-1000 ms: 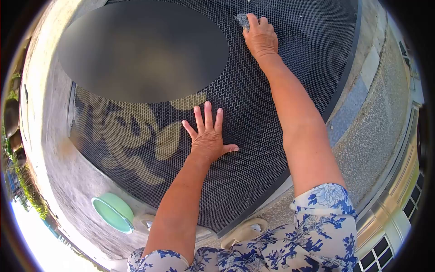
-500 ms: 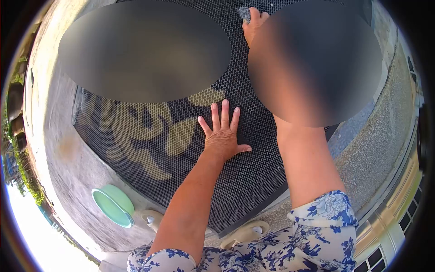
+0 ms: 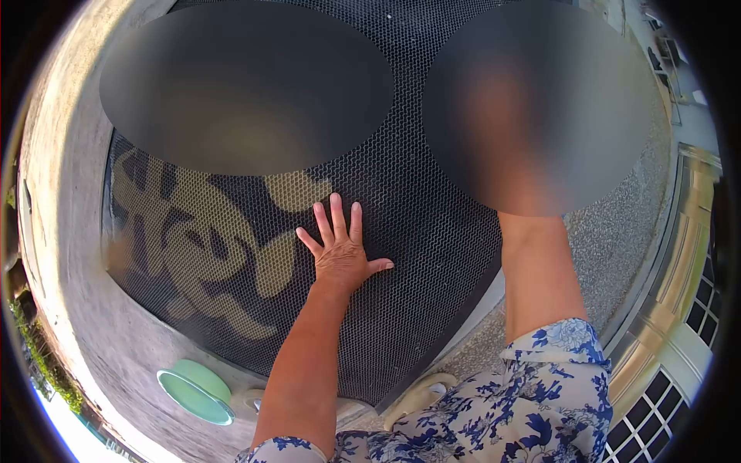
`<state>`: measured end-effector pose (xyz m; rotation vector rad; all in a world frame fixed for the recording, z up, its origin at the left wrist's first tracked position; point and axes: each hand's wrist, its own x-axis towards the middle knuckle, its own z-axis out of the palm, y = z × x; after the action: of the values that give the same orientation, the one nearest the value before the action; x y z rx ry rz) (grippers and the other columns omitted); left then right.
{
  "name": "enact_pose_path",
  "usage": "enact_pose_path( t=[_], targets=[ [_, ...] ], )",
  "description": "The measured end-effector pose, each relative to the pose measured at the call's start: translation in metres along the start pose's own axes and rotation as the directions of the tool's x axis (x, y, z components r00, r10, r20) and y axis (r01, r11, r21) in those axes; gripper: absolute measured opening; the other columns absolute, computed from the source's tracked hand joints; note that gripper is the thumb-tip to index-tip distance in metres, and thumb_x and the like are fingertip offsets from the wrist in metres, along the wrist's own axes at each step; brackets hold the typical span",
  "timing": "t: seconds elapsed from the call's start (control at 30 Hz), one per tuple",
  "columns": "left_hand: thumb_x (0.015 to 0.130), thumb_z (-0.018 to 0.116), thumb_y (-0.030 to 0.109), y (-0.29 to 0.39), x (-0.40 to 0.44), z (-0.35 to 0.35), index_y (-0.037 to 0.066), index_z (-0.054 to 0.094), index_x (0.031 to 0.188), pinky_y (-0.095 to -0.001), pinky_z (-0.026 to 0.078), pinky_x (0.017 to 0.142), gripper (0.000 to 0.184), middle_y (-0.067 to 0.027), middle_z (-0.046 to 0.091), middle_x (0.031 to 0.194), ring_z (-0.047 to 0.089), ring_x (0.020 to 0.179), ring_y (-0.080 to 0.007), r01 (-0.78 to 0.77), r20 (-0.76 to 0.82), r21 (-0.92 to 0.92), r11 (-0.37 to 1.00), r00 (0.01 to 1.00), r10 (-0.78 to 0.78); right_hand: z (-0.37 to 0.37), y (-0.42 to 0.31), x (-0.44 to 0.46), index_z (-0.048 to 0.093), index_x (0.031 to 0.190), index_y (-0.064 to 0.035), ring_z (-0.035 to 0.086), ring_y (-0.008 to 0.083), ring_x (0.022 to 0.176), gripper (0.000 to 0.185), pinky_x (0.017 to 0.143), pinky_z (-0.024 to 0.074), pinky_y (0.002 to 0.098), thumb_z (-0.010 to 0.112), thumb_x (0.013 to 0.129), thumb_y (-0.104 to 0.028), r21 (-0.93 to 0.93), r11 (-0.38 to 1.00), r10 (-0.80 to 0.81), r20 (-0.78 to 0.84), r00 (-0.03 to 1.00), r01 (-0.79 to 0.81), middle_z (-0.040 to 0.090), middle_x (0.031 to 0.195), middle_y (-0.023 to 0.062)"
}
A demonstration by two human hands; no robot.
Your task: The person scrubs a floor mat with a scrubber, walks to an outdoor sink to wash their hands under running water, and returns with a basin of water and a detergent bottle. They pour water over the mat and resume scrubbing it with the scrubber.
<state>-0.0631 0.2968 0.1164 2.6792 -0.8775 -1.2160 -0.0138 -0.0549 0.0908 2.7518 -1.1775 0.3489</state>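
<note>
My left hand (image 3: 343, 258) lies flat on a black mat (image 3: 386, 324) with a honeycomb texture, its fingers spread and nothing in them. Left of the fingertips, the mat bears a yellowish cartoon-like figure (image 3: 204, 231), whose upper part is lost under a blurred oval. My right arm (image 3: 536, 270) reaches forward over the mat's right side. At its far end my right hand (image 3: 498, 100) is only a smear inside a second blurred oval, so its fingers and anything in them are hidden. Half a second ago it gripped a grey scouring pad.
A light green plastic basin (image 3: 197, 391) stands on the concrete (image 3: 139, 339) at the lower left. Beige footwear (image 3: 419, 401) shows by the mat's near corner. Speckled paving (image 3: 610, 262) runs along the right, beside a wall with dark window panes (image 3: 656, 401).
The view has shifted, so the mat and my left hand appear lower and further left. My right hand, earlier visible at the top with the grey scouring pad, is now within the blur.
</note>
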Motion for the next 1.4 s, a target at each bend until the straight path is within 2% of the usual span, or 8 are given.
enact_pose_path(
  t=[0.1, 0.23, 0.4, 0.63, 0.83, 1.07, 1.27, 1.4],
  targets=[
    [0.057, 0.063, 0.072, 0.001, 0.000, -0.002, 0.009, 0.004, 0.144, -0.0702, -0.009, 0.096, 0.122, -0.0197, -0.019, 0.146, -0.025, 0.131, -0.0410, 0.012, 0.009, 0.003, 1.000, 1.000, -0.012, -0.011, 0.007, 0.020, 0.041, 0.123, -0.0131, 0.057, 0.0295, 0.093, 0.044, 0.074, 0.0516, 0.0414, 0.057, 0.085, -0.028, 0.190, 0.791, 0.564, 0.141, 0.814, -0.581, 0.048, 0.107, 0.0144],
    [0.055, 0.065, 0.071, 0.001, -0.002, -0.004, 0.009, 0.005, 0.144, -0.0702, -0.008, 0.097, 0.124, -0.0190, -0.018, 0.147, -0.022, 0.132, -0.0413, 0.010, 0.006, 0.001, 1.000, 1.000, -0.010, -0.021, -0.099, -0.055, 0.042, 0.121, -0.0125, 0.056, 0.0304, 0.094, 0.046, 0.076, 0.0517, 0.0394, 0.062, 0.081, -0.023, 0.297, 0.952, -0.125, 0.152, 0.980, 0.075, 0.048, 0.106, 0.0143],
    [0.058, 0.064, 0.070, -0.002, -0.007, -0.011, 0.016, 0.007, 0.145, -0.0686, 0.001, 0.101, 0.117, -0.0144, -0.012, 0.149, -0.014, 0.136, -0.0378, -0.006, -0.040, 0.000, 1.000, 0.999, 0.006, -0.054, -0.146, -0.121, 0.042, 0.119, -0.0152, 0.056, 0.0276, 0.087, 0.057, 0.075, 0.0510, 0.0366, 0.072, 0.070, -0.016, 0.507, 0.419, -0.857, -0.055, 0.513, 0.753, 0.049, 0.099, 0.0112],
    [0.057, 0.065, 0.071, -0.010, -0.009, 0.008, 0.014, 0.009, 0.145, -0.0694, -0.002, 0.099, 0.118, -0.0179, -0.009, 0.149, -0.016, 0.135, -0.0399, -0.096, -0.188, -0.050, 0.994, 0.978, 0.085, -0.040, -0.098, -0.078, 0.039, 0.125, -0.0180, 0.057, 0.0299, 0.092, 0.042, 0.073, 0.0525, 0.0407, 0.056, 0.087, -0.027, 0.247, 0.968, -0.090, 0.173, 0.981, 0.046, 0.048, 0.107, 0.0119],
    [0.063, 0.064, 0.068, -0.010, -0.025, 0.010, 0.011, 0.017, 0.143, -0.0657, -0.001, 0.102, 0.108, -0.0167, -0.005, 0.150, -0.012, 0.136, -0.0371, -0.095, -0.295, 0.020, 0.995, 0.951, 0.097, -0.065, -0.092, -0.207, 0.045, 0.121, -0.0178, 0.054, 0.0241, 0.089, 0.057, 0.074, 0.0519, 0.0352, 0.073, 0.070, -0.017, 0.441, 0.593, -0.759, 0.026, 0.651, 0.674, 0.047, 0.098, 0.0086],
    [0.079, 0.065, 0.038, -0.073, -0.178, 0.061, 0.012, 0.033, 0.136, -0.0521, 0.015, 0.109, 0.071, -0.0106, 0.014, 0.148, 0.010, 0.138, -0.0306, -0.432, -0.170, 0.013, 0.902, 0.888, 0.428, -0.079, -0.052, -0.261, 0.046, 0.121, -0.0168, 0.052, 0.0208, 0.077, 0.061, 0.062, 0.0478, 0.0315, 0.075, 0.068, -0.021, 0.234, 0.552, -0.828, 0.040, 0.559, 0.800, 0.046, 0.094, 0.0064],
    [0.078, 0.063, 0.009, -0.236, -0.408, 0.082, 0.000, 0.033, 0.133, -0.0423, 0.038, 0.097, 0.063, -0.0213, 0.040, 0.130, 0.042, 0.119, -0.0368, 0.240, -0.471, -0.267, 0.933, 0.812, -0.344, -0.085, -0.150, -0.250, 0.043, 0.121, -0.0089, 0.058, 0.0282, 0.087, 0.046, 0.074, 0.0517, 0.0372, 0.061, 0.083, -0.027, 0.315, 0.938, -0.209, 0.184, 0.960, 0.144, 0.052, 0.096, 0.0129],
    [0.087, 0.058, 0.020, -0.283, -0.510, 0.159, 0.002, 0.033, 0.134, -0.0380, 0.041, 0.091, 0.056, -0.0172, 0.041, 0.130, 0.046, 0.115, -0.0295, 0.449, -0.165, -0.836, 0.315, 0.343, -0.925, -0.119, -0.170, -0.411, 0.047, 0.120, -0.0122, 0.052, 0.0229, 0.071, 0.051, 0.061, 0.0441, 0.0354, 0.067, 0.075, -0.024, 0.538, 0.411, -0.889, 0.058, 0.454, 0.736, 0.050, 0.088, 0.0092]
  ],
)
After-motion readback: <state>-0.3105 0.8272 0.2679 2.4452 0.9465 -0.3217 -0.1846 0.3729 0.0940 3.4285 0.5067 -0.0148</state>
